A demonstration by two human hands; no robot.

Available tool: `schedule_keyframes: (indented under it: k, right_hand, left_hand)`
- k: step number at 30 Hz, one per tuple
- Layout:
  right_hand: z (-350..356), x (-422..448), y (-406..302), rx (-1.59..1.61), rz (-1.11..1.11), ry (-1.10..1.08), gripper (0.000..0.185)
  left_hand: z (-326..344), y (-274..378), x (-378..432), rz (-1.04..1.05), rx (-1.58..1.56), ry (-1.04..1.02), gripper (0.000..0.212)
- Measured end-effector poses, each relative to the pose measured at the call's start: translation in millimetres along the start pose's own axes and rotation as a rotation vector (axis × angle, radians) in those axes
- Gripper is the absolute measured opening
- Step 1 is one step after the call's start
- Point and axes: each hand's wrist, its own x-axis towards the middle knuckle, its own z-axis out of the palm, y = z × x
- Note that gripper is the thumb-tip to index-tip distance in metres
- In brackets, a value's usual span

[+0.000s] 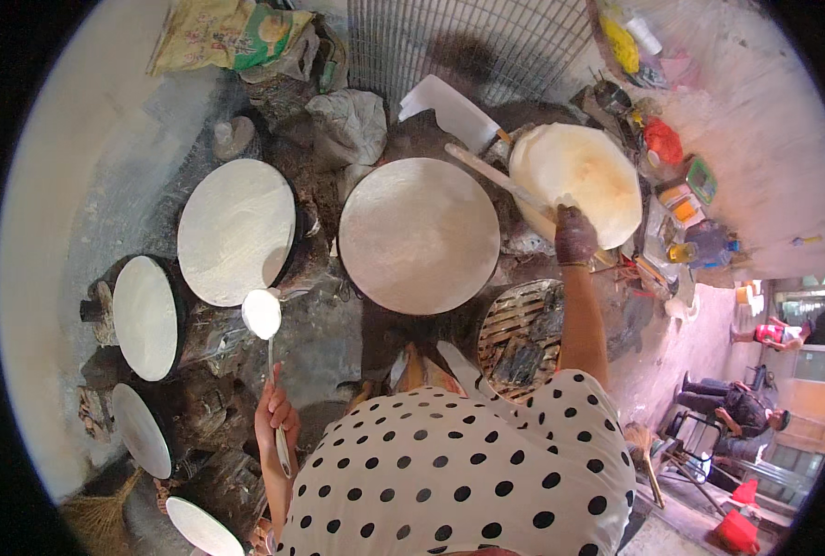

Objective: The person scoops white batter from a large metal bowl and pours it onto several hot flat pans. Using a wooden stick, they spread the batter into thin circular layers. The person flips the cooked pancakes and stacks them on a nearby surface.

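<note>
My left hand grips the handle of a ladle. Its bright white bowl is over the near edge of a large round griddle with a pale coating. My right hand is closed around a long wooden stick, at the near rim of a stack of round, pale yellow flatbreads. The stick slants from there to the far left, its tip by another round griddle with a pale, smooth top. A white blade-shaped sheet lies beyond the stick; its material is unclear.
More round griddles curve along the left. A round slatted piece is beneath my right arm. Bottles and a red bag line the right wall. A metal grille stands ahead. Two people are far right.
</note>
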Motion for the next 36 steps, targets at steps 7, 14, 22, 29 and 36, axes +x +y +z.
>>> schedule_keyframes:
  k: [7,14,22,29,36]
  right_hand:
    - [96,-21,13,0.131,0.196,-0.335,0.023]
    - [57,-21,-79,0.593,0.155,-0.07,0.035]
    - [-33,-66,-398,0.793,-0.802,-0.71,0.039]
    - [-119,-254,-584,0.944,-1.795,-0.28,0.03]
    - [-317,-498,-641,0.474,-2.006,-1.355,0.046]
  left_hand:
    - [29,-22,1,0.007,-0.096,-0.035,0.042]
    - [-10,-33,-93,0.181,-0.025,0.109,0.043]
    - [-65,-109,-193,0.787,-0.575,0.129,0.043]
    - [-209,-214,-307,1.063,-0.434,0.805,0.044]
    - [-434,-264,-356,1.108,-1.059,0.892,0.035]
